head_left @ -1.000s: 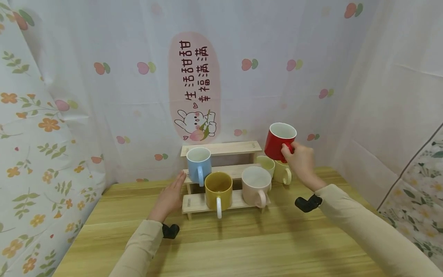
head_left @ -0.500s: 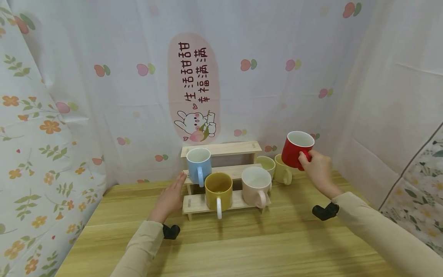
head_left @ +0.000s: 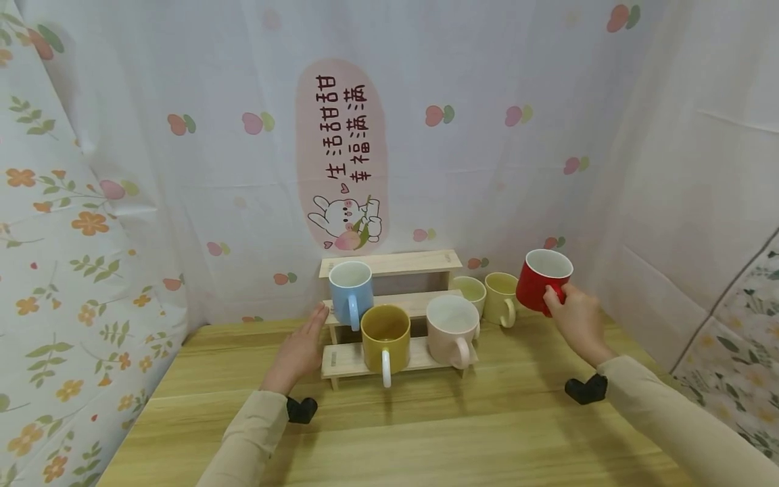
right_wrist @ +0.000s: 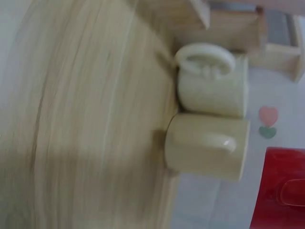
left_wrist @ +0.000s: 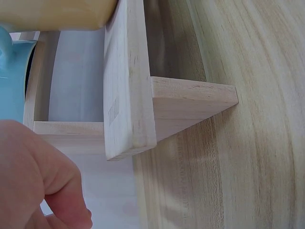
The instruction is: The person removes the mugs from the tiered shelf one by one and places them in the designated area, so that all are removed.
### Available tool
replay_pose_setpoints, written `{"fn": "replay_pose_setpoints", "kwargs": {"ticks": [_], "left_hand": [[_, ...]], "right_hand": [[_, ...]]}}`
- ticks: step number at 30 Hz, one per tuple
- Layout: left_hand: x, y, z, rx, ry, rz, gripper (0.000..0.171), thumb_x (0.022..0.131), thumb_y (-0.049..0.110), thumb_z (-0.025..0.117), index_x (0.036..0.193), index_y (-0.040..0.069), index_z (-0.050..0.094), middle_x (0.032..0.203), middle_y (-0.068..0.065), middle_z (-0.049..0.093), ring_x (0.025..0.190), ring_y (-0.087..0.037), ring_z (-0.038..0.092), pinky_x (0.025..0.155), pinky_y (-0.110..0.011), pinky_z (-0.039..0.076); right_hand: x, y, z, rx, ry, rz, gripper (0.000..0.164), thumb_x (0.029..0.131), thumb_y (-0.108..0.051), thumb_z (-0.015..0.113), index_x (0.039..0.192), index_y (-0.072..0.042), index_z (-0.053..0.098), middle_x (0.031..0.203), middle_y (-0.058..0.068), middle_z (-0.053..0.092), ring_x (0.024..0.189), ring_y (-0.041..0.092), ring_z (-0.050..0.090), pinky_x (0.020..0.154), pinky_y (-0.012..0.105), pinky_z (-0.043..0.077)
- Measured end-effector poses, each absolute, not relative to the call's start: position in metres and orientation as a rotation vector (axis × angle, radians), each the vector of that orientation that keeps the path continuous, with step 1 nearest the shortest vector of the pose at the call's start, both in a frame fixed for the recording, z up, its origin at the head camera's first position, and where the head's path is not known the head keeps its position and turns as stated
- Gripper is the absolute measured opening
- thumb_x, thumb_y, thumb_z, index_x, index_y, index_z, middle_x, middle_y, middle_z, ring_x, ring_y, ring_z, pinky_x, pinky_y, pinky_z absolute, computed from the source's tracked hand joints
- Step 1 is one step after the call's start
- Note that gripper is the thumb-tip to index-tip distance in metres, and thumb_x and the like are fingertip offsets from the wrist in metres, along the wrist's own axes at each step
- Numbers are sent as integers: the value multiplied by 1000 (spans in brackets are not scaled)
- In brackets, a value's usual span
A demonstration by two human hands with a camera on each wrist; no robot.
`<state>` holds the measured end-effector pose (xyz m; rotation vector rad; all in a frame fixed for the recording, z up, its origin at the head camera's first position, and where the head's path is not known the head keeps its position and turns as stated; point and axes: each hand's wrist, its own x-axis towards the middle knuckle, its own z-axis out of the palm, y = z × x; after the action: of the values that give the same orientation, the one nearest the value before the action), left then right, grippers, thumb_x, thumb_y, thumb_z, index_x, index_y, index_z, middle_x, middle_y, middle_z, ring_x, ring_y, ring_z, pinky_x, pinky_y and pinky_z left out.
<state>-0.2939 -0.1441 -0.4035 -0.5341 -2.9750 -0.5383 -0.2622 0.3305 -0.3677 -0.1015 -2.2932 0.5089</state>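
Note:
My right hand (head_left: pixel 578 325) grips the handle of a red mug (head_left: pixel 538 284), white inside, held upright above the table's back right. In the right wrist view only part of the red mug (right_wrist: pixel 286 191) shows. My left hand (head_left: pixel 298 352) lies at the left end of a stepped wooden rack (head_left: pixel 347 358), fingertips by its middle step; firm contact is hard to tell. The blue mug (head_left: pixel 351 297) stands on that middle step. On the lowest step are a mustard mug (head_left: pixel 386 341) with a white handle and a pale pink mug (head_left: pixel 450 335).
Two pale yellow mugs, one nearer the rack (head_left: pixel 473 292) and one further right (head_left: pixel 500 297), stand on the wooden table (head_left: pixel 426 433) along the back curtain (head_left: pixel 255 223). Patterned cloth (head_left: pixel 67 270) hangs on the left side. A black wrist mount (head_left: pixel 586 389) sits under my right wrist.
My right hand has carried the red mug to the right and lower, from above the pale yellow mugs to beside them. My left hand and the mugs on the rack have stayed put.

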Motion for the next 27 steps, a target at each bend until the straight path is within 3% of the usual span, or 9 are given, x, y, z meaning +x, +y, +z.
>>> {"fn": "replay_pose_setpoints", "kwargs": {"ticks": [8,14,19,27], "left_hand": [[-292,-144,-405,-553,-2898,-554,67,89,-6,49,150,5,25,159,-11,22,128,-49,42,97,-68,35],[-294,-144,-406,-521,-2936,-581,65,91,-4,48,151,6,25,159,-11,19,132,-48,37,101,-70,30],[-294,-144,-410,-512,-2954,-540,67,90,-5,50,151,7,25,159,-11,19,134,-44,37,102,-65,34],[-294,-143,-414,-507,-2899,-514,66,90,-5,52,150,6,28,158,-11,24,128,-45,44,98,-66,36]], "right_hand": [[-268,351,-382,-112,-2311,452,33,90,-17,56,62,0,49,50,14,49,45,27,41,42,30,26],[-274,367,-394,-114,-2399,402,35,91,-18,55,61,0,50,49,12,48,45,27,41,40,31,27],[-281,375,-407,-105,-2432,396,37,91,-17,55,58,-2,47,48,9,45,45,27,41,41,33,29],[-291,376,-419,-123,-2504,338,39,91,-19,54,57,-2,45,48,11,45,43,30,44,40,40,33]]}}
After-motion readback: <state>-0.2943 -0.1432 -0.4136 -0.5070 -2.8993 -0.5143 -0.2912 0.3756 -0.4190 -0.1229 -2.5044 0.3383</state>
